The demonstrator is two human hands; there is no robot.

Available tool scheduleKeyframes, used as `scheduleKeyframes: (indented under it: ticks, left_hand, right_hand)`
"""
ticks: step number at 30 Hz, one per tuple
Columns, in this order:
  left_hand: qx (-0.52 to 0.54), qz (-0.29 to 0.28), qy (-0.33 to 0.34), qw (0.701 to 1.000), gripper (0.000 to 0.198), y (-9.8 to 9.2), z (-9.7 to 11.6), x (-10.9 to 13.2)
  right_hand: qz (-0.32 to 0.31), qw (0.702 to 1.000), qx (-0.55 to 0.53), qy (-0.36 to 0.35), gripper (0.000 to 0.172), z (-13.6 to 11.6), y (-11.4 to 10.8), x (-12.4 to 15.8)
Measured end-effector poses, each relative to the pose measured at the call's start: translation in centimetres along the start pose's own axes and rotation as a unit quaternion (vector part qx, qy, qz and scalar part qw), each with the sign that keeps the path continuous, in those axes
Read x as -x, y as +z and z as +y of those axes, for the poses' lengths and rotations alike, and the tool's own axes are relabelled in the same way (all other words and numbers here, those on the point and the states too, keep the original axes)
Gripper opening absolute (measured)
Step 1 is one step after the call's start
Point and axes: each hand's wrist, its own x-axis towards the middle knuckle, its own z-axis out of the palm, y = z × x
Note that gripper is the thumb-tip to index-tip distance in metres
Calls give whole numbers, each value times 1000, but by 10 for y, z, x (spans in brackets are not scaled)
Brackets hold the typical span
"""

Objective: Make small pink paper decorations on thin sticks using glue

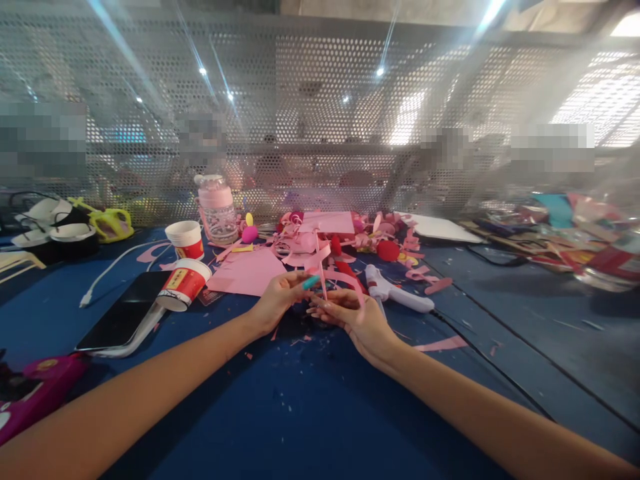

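Near the middle of the blue table, my left hand (280, 301) is closed, with a small teal piece (311, 282) pinched at its fingertips. My right hand (357, 320) pinches a thin pink stick (321, 270) that stands roughly upright, with pink strips curling at its upper part. One pink strip (353, 283) arches over the fingers of my right hand. Both hands are close together, and the exact contact between their fingertips is hard to make out. Behind them lies a pile of pink and red cut pieces (387, 251).
A white glue gun (400, 293) with a black cable lies to the right. Pink sheets (253, 270), paper cups (184, 285), a phone (125, 310) and a pink bottle (217, 210) are left. A perforated metal screen (325, 120) stands behind.
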Motion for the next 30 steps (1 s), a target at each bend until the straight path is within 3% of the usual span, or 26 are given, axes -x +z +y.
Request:
scheduleKeyframes:
  ticks: [4, 8, 11, 14, 16, 18, 21, 23, 25, 27, 30]
  left_hand:
    - [-73, -7, -41, 996, 31, 8, 2, 4]
    - [-75, 8, -50, 996, 31, 14, 3, 9]
    - [-78, 44, -30, 996, 27, 14, 2, 9]
    - [-45, 97, 20, 994, 23, 13, 1, 7]
    - [-9, 137, 38, 990, 24, 12, 2, 5]
    - [10, 176, 38, 984, 26, 12, 3, 3]
    - [19, 204, 42, 978, 30, 11, 3, 0]
    - [29, 200, 52, 978, 33, 9, 2, -1]
    - [31, 194, 57, 979, 36, 8, 0, -1]
    - [19, 190, 52, 980, 37, 7, -2, -1]
    - [-7, 177, 41, 983, 37, 6, -3, 0]
  right_hand:
    - [-3, 999, 32, -24, 26, 3, -2, -1]
    - [-4, 998, 52, -37, 30, 9, -4, -4]
    - [-31, 993, 99, -55, 33, 11, -4, -4]
    - [-33, 969, 228, -92, 30, 6, -5, -2]
    - [0, 923, 359, -137, 24, -3, -5, 2]
    - [58, 835, 506, -207, 19, -16, -5, 6]
    - [165, 623, 711, -280, 35, -40, -11, 12]
    - [206, 515, 805, -208, 43, -54, -20, 15]
    - [190, 474, 855, -87, 40, -64, -33, 14]
    - [134, 481, 866, 0, 38, -68, -47, 10]
    - [117, 472, 873, -25, 36, -65, -65, -1]
